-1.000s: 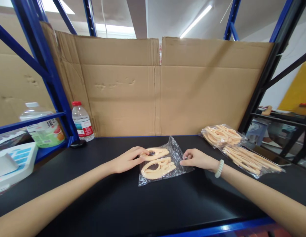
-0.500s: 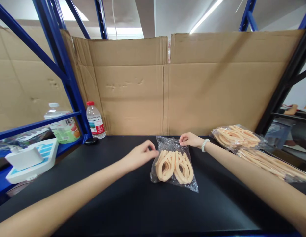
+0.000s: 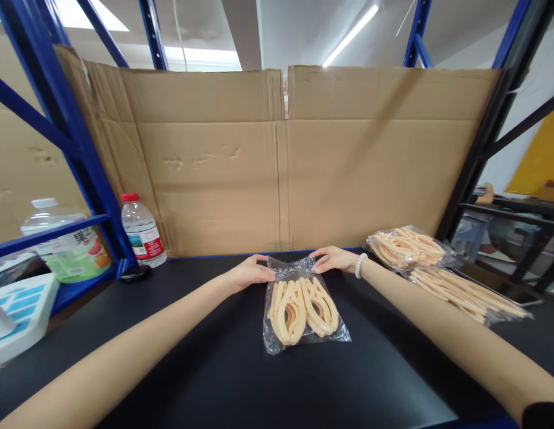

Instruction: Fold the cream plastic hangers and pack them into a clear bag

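Note:
A clear plastic bag [image 3: 270,341] lies on the black tabletop in front of me. Inside it are beige looped pieces [image 3: 291,313], folded side by side; what they are I cannot tell. My left hand [image 3: 250,273] pinches the bag's far left corner between thumb and fingers. At the far right corner, my right hand [image 3: 333,260] grips the plastic the same way, a pale beaded bracelet on its wrist. The bag's far edge is stretched between both hands.
At the right lie another bag of beige loops [image 3: 408,247] and a bundle of long beige strips [image 3: 464,292]. A red-capped water bottle [image 3: 144,232] stands at the left by a blue post. Cardboard [image 3: 214,179] walls the back.
My left hand has taken hold of the bag's far left corner, and my right hand grips the far right one. The bag's far edge is now pulled taut. The view has shifted right.

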A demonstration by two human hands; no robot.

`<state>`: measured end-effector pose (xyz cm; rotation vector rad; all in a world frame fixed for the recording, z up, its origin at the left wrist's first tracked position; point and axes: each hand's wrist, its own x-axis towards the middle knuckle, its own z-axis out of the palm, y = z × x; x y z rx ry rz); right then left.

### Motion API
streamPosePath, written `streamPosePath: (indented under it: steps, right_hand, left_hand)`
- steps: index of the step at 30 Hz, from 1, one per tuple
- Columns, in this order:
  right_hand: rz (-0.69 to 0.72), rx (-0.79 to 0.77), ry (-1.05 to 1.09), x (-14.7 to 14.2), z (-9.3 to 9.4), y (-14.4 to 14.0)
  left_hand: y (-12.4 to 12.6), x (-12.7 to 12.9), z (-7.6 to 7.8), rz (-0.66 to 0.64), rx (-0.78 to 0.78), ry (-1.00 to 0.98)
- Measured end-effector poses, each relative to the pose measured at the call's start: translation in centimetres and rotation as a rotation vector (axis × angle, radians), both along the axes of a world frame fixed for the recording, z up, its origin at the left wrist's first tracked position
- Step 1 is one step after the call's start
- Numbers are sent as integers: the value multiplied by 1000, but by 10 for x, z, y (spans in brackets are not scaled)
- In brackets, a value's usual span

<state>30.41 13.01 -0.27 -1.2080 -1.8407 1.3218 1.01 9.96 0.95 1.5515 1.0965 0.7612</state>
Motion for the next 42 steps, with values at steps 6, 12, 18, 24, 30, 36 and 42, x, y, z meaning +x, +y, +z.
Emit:
streamPosePath:
  steps: [6,12,18,24,30,36,42]
  right_hand:
    - [-11,130,48,-2,-10,-5]
    - [-20,288,95,4,-18,-29]
    - [73,379,26,10,-16,-43]
    - [123,420,-130,13,-8,-64]
    - [-20,392,-314,2,-7,-70]
    - [-128,280,-467,-2,-5,-64]
    - [-29,177,-498,-5,8,-59]
  left_hand:
    - [4,1,-10,-40,220,48]
    - [-12,-1,-12,-135,533,156]
    - [-26,-14,-2,-312,725,295]
    - [-36,-19,9,-432,783,529]
    - [-29,-8,-2,-216,592,597]
    - [-17,-3,8,-235,382,692]
    - [-18,4,24,-311,280,762]
